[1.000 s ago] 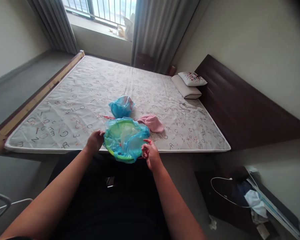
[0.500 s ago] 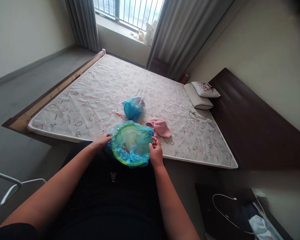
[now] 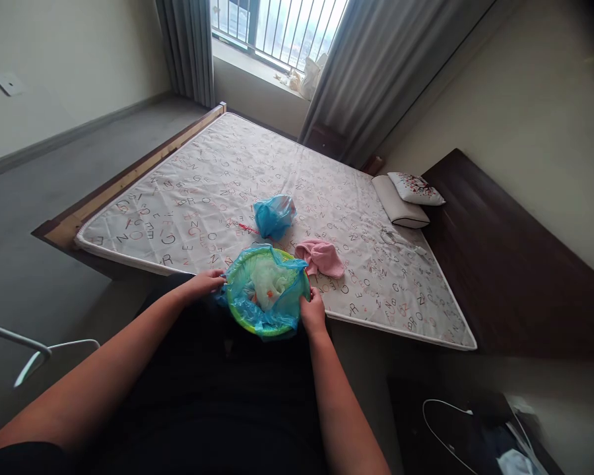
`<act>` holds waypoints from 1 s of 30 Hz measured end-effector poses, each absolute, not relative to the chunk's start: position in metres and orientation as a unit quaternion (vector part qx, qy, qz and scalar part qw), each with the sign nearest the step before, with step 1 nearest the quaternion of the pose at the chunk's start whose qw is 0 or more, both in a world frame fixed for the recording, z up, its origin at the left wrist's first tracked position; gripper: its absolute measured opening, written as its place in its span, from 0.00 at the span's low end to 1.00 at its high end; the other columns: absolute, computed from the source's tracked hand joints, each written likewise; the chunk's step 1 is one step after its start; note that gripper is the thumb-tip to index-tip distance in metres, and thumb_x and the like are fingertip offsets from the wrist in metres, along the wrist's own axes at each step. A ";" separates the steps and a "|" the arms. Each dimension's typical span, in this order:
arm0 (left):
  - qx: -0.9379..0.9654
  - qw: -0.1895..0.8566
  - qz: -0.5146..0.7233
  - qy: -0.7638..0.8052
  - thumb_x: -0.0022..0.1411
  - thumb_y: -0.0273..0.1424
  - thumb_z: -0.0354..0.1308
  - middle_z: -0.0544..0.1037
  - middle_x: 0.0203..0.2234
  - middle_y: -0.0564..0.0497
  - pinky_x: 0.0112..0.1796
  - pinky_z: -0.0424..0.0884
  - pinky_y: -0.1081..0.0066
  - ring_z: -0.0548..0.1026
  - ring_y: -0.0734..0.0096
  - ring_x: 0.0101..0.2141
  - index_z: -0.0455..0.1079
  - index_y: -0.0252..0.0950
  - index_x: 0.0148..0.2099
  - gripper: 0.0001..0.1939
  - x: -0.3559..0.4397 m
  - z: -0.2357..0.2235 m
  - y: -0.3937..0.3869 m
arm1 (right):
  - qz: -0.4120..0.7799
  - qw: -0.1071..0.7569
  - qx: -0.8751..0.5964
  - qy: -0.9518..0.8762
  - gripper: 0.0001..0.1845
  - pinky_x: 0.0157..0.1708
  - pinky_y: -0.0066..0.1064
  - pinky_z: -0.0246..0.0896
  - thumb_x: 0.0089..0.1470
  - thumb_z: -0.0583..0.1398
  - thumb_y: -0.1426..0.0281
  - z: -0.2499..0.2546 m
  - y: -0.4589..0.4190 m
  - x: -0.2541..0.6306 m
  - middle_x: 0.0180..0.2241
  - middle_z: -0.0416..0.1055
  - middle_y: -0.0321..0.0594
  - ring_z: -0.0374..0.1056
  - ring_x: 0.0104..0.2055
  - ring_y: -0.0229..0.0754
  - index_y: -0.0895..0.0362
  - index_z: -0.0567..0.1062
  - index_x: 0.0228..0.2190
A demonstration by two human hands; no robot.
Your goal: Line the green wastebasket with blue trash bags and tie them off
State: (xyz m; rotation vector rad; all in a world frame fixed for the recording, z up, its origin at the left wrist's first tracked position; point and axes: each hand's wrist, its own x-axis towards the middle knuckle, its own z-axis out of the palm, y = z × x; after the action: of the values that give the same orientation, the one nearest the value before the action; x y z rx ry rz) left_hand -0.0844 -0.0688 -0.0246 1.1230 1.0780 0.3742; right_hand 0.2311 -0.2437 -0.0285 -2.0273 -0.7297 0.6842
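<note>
A green bin (image 3: pixel 250 323) lined with a blue plastic bag (image 3: pixel 282 293) sits at the near edge of the bed, with pale crumpled waste inside. My left hand (image 3: pixel 204 285) grips the bag's rim on the left side, fingers closed. My right hand (image 3: pixel 313 313) pinches the bag's rim on the right side. A second, bunched blue bag (image 3: pixel 274 216) with a red tie lies on the mattress (image 3: pixel 188 191) behind the bin. A pink cloth (image 3: pixel 321 257) lies just right of it.
Two pillows (image 3: pixel 406 198) rest by the dark headboard (image 3: pixel 499 264) at the right. Grey curtains frame a barred window (image 3: pixel 277 30) at the back. A white metal rack (image 3: pixel 24 349) shows at the lower left. A white cable (image 3: pixel 450 429) lies on the floor at the lower right.
The view has swung left and the bed now sits further right. Both hands stay on the bag's rim; my right hand has slid lower along the bin's side.
</note>
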 end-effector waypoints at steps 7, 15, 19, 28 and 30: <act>0.433 0.706 0.335 0.449 0.41 0.36 0.69 0.75 0.25 0.54 0.34 0.72 0.69 0.73 0.69 0.29 0.72 0.36 0.33 0.16 -0.078 0.025 -0.070 | 0.207 0.385 -0.830 -0.346 0.14 0.34 0.31 0.56 0.51 0.55 0.58 -0.008 -0.237 0.222 0.31 0.75 0.37 0.68 0.33 0.46 0.52 0.75 0.35; 0.616 0.587 0.280 0.444 0.55 0.49 0.63 0.73 0.23 0.54 0.30 0.66 0.68 0.71 0.66 0.25 0.73 0.37 0.42 0.21 -0.064 0.063 -0.117 | 0.211 0.375 -0.838 -0.337 0.20 0.37 0.33 0.63 0.55 0.56 0.58 0.009 -0.221 0.223 0.37 0.81 0.42 0.74 0.39 0.50 0.53 0.80 0.43; 0.751 0.408 0.181 0.487 0.65 0.48 0.56 0.80 0.32 0.47 0.37 0.69 0.63 0.78 0.56 0.34 0.74 0.36 0.50 0.22 -0.054 0.071 -0.144 | 0.181 0.331 -0.850 -0.368 0.26 0.41 0.34 0.64 0.61 0.54 0.59 0.023 -0.221 0.214 0.43 0.81 0.44 0.75 0.42 0.50 0.52 0.78 0.56; 0.821 0.293 0.060 0.487 0.75 0.39 0.50 0.83 0.42 0.35 0.43 0.74 0.59 0.83 0.48 0.44 0.71 0.31 0.60 0.21 -0.015 0.075 -0.202 | 0.176 0.351 -0.835 -0.385 0.24 0.41 0.35 0.63 0.61 0.52 0.58 0.013 -0.235 0.191 0.42 0.81 0.45 0.74 0.41 0.50 0.53 0.79 0.51; 0.834 0.314 0.053 0.450 0.74 0.38 0.49 0.83 0.43 0.31 0.43 0.74 0.55 0.83 0.42 0.44 0.70 0.30 0.63 0.23 -0.008 0.072 -0.213 | 0.197 0.378 -0.823 -0.375 0.22 0.41 0.35 0.63 0.60 0.53 0.57 0.006 -0.236 0.184 0.41 0.81 0.44 0.74 0.41 0.50 0.53 0.79 0.47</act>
State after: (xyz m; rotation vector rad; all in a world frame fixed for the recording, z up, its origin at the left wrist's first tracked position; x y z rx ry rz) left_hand -0.0080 -0.2127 0.0722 2.1996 1.1871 0.1387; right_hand 0.1841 -0.2362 0.0057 -2.1045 -0.9589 0.5023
